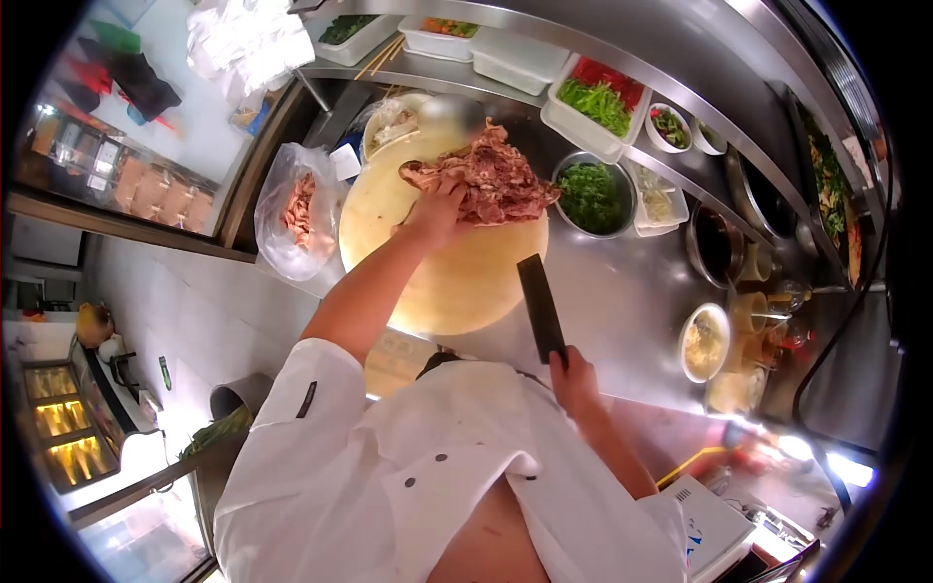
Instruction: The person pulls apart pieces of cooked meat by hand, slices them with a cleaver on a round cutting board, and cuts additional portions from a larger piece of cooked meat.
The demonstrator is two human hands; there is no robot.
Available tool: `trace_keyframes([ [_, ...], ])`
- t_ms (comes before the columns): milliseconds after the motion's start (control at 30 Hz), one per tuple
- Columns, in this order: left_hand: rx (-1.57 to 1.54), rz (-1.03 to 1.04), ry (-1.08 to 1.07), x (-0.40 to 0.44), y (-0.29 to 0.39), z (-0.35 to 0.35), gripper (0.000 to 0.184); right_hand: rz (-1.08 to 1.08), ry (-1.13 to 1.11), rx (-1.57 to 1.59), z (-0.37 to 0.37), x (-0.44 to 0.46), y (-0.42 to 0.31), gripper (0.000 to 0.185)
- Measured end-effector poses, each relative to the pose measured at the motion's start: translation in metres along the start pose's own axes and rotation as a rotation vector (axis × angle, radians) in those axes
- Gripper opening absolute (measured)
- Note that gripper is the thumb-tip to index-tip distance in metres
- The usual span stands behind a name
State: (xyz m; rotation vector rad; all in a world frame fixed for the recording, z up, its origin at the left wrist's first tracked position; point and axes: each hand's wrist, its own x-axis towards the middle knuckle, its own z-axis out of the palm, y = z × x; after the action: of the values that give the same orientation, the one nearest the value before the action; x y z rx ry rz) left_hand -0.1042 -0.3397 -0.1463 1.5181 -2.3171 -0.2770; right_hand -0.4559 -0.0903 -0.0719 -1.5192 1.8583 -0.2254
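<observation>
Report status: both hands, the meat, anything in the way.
Left hand on the meat, atop round chopping board. Right hand gripping cleaver, blade off the meat. Bowl of chopped greens close beside meat.

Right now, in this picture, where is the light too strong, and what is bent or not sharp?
Head view: the wide lens bends the shelf and leaves dark edges; glare washes out the white bundle at upper left and the lamp at lower right; the jars at right look smeared; the cleaver keeps a clear outline.
</observation>
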Motion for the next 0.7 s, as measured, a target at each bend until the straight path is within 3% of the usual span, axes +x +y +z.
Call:
trace_keyframes([
  [200, 0.049, -0.194, 0.001, -0.02, 0.024, 0.016, 0.052, -0.016, 0.007, 0.115, -0.005, -0.014, 0.028, 0.027],
  [300, -0.18, -0.371, 0.076, -0.012, 0.035, 0.017, 0.062, -0.068, 0.055, 0.118, -0.007, -0.014, 0.052, 0.026],
  [400, -0.178, -0.451, 0.094, 0.006, 0.041, 0.012, 0.077, -0.049, 0.02, 0.125, -0.017, -0.013, 0.052, 0.027],
  [500, -0.25, -0.419, -0.113, 0.018, 0.01, 0.016, 0.082, 0.016, -0.009, 0.111, -0.018, -0.01, 0.053, 0.03],
  [700, -0.128, -0.174, 0.043, 0.01, 0.003, 0.027, 0.071, 0.1, 0.083, 0.179, -0.006, -0.013, 0.03, 0.032],
])
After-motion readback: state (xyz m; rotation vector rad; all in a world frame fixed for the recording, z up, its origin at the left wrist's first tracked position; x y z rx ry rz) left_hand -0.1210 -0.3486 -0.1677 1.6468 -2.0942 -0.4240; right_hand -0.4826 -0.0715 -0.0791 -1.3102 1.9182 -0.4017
